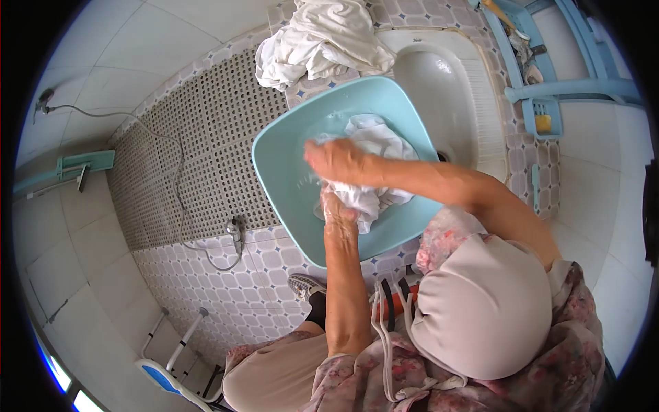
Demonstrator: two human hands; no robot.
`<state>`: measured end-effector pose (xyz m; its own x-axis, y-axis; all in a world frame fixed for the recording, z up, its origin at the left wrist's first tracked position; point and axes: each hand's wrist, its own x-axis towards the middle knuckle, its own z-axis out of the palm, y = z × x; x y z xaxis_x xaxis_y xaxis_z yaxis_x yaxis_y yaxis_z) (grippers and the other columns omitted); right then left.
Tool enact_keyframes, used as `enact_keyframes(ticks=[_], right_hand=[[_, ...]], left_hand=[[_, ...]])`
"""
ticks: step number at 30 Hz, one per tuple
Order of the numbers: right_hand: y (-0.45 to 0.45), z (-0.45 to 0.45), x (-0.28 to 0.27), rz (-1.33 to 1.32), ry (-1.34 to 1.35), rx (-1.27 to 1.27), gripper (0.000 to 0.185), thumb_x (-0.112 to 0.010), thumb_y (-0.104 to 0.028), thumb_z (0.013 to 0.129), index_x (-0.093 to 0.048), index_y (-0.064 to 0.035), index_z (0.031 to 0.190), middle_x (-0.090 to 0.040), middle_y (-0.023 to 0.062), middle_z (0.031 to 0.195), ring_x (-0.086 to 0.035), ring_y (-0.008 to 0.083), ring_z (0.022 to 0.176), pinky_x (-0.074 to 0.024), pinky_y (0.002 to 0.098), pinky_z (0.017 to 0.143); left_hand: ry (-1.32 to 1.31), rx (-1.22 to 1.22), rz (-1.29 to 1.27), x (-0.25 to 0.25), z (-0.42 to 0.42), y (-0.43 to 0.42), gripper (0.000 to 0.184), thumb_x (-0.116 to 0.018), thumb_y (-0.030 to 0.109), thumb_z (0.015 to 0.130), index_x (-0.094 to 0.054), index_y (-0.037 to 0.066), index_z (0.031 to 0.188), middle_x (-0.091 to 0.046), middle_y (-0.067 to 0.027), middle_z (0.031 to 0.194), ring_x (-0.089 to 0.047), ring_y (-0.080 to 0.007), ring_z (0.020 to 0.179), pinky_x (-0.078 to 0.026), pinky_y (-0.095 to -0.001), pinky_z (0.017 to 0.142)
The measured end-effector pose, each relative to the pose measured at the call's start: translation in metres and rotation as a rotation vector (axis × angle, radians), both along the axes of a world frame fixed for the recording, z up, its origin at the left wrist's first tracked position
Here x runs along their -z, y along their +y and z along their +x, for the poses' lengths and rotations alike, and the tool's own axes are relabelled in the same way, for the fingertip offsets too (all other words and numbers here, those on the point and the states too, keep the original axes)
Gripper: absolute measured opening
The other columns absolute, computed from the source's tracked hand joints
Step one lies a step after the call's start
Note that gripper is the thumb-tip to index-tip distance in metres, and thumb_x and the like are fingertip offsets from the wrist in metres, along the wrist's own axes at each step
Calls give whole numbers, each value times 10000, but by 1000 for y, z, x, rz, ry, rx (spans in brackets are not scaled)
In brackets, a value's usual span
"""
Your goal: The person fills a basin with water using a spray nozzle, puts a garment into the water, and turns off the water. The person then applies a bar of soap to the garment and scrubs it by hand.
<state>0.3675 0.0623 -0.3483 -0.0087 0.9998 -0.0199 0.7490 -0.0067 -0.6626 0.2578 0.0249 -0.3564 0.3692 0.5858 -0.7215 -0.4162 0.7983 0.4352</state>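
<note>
Patterned tiles (199, 278) border the turquoise basin (280, 165) at centre; inside, the left hand (339, 209) touches white cloth (386, 143), the blurred right hand (338, 162) just above. I cannot tell either hand's finger spread.

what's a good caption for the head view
Left hand and right hand at a white cloth in a blue basin, beside a squat toilet.

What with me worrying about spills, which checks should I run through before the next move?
1. White cloth within the rim of the basin: ok.
2. Left hand over the basin: ok, it is at the cloth.
3. Right hand gripping the cloth: cannot tell, its fingers are blurred.
4. Fabric pile kept out of the basin: ok, it lies beyond the far rim.
5. Basin steady underneath: cannot tell, its base is hidden.
</note>
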Motion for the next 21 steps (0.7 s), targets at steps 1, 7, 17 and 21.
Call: enact_keyframes(ticks=[1, 7, 17, 21], right_hand=[[2, 8, 3, -19, -29, 41, 197, -564, -206, 894, -477, -37, 946, -624, 167, 617, -647, 347, 551, -515, 452, 485], [-53, -35, -49, 323, -82, -248, 247, -591, -194, 826, -468, -12, 939, -628, 186, 618, -652, 362, 570, -519, 490, 537], [-38, -27, -21, 155, 104, -93, 288, -605, -158, 792, -485, -10, 1008, -640, 185, 643, -670, 350, 603, -539, 439, 519], [-41, -30, -21, 491, -203, -175, 276, -604, -159, 795, -498, -6, 999, -637, 189, 632, -672, 345, 592, -525, 440, 491]], left_hand=[[14, 73, 95, 0, 1, 1, 326, -409, 235, 1006, -535, 51, 1244, -619, -98, 1143, -631, -226, 1016, -559, -353, 808], [472, 727, 767, 98, -22, -2, 354, -403, 276, 996, -549, 74, 1248, -635, -99, 1135, -648, -241, 979, -567, -371, 799], [799, 490, 483, 101, -9, -6, 348, -384, 261, 973, -553, 88, 1224, -634, -108, 1112, -656, -272, 950, -570, -408, 746], [645, 284, 128, 62, -3, -8, 324, -404, 233, 955, -545, 81, 1203, -629, -126, 1110, -656, -278, 943, -576, -407, 676]])
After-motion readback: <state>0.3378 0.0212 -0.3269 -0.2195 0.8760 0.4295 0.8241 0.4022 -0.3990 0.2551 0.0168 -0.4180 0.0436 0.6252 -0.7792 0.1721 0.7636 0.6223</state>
